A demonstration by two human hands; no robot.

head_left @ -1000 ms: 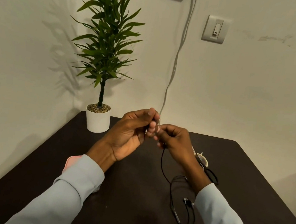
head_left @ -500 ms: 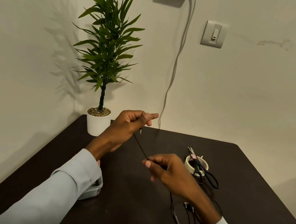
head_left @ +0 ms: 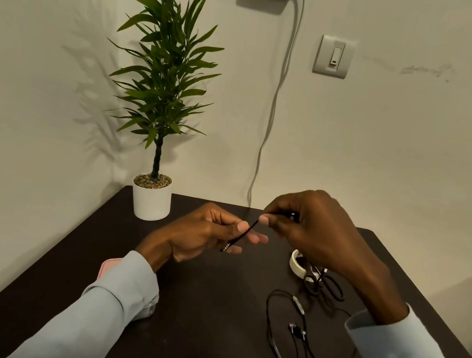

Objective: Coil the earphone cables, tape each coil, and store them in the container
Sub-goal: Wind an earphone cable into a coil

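A black earphone cable lies in loose loops on the dark table at the right, with its remote and earbuds showing. My left hand pinches the plug end of the cable between thumb and fingers. My right hand pinches the same cable a short way along, so a straight stretch runs between the two hands above the table. A roll of white tape sits behind the loops, partly hidden by my right wrist. The container, clear with a pink lid, is mostly hidden under my left sleeve.
Black-handled scissors lie against the tape roll. A potted plant stands in the back left corner of the table. A white wire hangs down the wall behind, beside a light switch.
My right hand has risen from low over the table to level with my left hand, close beside it. My left hand has dropped a little, still holding the plug end.
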